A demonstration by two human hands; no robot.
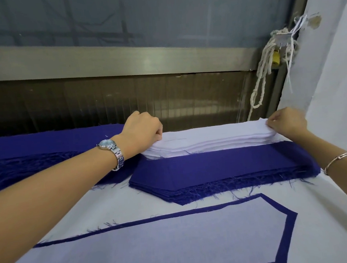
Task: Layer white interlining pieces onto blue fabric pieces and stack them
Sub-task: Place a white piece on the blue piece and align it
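Observation:
A stack of white interlining pieces (210, 139) lies at the back of the table, on the far part of a stack of blue fabric pieces (223, 169). My left hand (142, 129) pinches the top white piece at the stack's left end. At the right end my right hand (287, 122) pinches the same top layer. Closer to me lies a blue pointed piece (284, 226) covered by a white interlining piece (167, 244), with a blue border showing around it.
A white cloth-covered table (330, 212) carries everything. More frayed blue fabric (35, 158) lies at the left. Behind the table run a metal rail and a dark panel (103, 99). A white rope with a padlock (275, 59) hangs at the right beside a white wall.

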